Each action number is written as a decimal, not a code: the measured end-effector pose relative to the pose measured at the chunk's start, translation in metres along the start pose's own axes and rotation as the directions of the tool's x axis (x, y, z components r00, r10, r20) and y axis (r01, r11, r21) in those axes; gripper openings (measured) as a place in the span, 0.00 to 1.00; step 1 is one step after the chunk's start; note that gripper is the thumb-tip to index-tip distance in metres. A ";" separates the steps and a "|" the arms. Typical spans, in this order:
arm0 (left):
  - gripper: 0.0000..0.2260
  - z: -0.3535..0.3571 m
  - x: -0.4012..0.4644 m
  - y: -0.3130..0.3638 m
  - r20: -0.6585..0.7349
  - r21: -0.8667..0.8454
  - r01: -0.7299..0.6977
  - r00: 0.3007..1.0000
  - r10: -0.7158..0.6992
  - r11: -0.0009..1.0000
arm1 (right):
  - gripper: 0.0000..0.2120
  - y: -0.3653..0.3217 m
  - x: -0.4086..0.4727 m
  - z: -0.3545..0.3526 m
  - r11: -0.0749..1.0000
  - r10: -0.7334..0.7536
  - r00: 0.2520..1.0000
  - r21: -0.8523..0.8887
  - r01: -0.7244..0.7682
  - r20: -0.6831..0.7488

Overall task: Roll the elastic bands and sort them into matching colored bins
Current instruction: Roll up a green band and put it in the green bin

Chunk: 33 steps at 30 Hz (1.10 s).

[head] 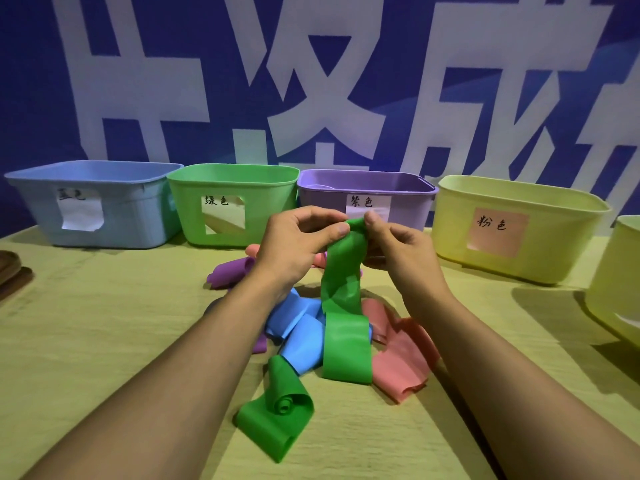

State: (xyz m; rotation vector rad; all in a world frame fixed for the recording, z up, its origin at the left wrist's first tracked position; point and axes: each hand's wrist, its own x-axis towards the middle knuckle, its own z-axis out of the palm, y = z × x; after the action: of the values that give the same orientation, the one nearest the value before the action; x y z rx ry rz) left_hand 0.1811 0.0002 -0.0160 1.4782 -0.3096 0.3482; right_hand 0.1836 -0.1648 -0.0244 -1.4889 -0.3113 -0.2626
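I see both hands (298, 237) (398, 244) pinching green band (343, 271) top end; soft, floppy, stretchy; I'd roll from there.

1. A blue banner (450, 46) with very large white characters fills the upper half of the frame, behind everything else.
2. A yellowish table (86, 341) covers the lower half of the frame; its surface shows a faint grain.
3. At the far left edge, about mid-height, lie dark brown wooden pieces (10, 271), stacked on the table and cut off by the frame.
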 end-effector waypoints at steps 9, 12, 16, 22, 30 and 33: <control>0.08 -0.001 0.001 -0.001 0.027 0.012 0.039 0.999 -0.040 0.999 | 0.09 0.003 0.004 -0.002 0.998 -0.035 0.999 -0.056 0.034 -0.020; 0.07 -0.001 0.001 -0.001 0.028 -0.016 0.059 0.998 -0.059 0.998 | 0.06 0.003 0.004 -0.003 0.997 -0.045 0.999 -0.060 0.045 -0.005; 0.02 0.002 0.003 -0.001 -0.013 -0.087 0.088 0.996 -0.089 0.992 | 0.05 0.004 0.004 -0.002 0.993 -0.079 0.996 -0.082 0.081 0.029; 0.12 0.001 0.003 -0.004 -0.014 -0.007 0.175 0.984 -0.176 0.984 | 0.05 0.007 0.006 -0.002 0.986 -0.123 0.991 -0.110 0.128 0.054; 0.05 -0.001 0.002 -0.002 -0.055 0.022 0.116 0.992 -0.114 0.993 | 0.06 0.008 0.004 -0.002 0.986 -0.125 0.990 -0.103 0.131 0.059; 0.01 0.001 0.001 -0.001 -0.062 0.031 0.089 0.994 -0.087 0.996 | 0.08 0.005 0.004 -0.001 0.995 -0.072 0.996 -0.061 0.074 0.044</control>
State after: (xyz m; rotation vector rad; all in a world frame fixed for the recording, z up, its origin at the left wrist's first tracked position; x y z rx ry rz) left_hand 0.1820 -0.0008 -0.0166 1.5063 -0.1907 0.3278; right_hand 0.1892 -0.1654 -0.0278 -1.5481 -0.3948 -0.3020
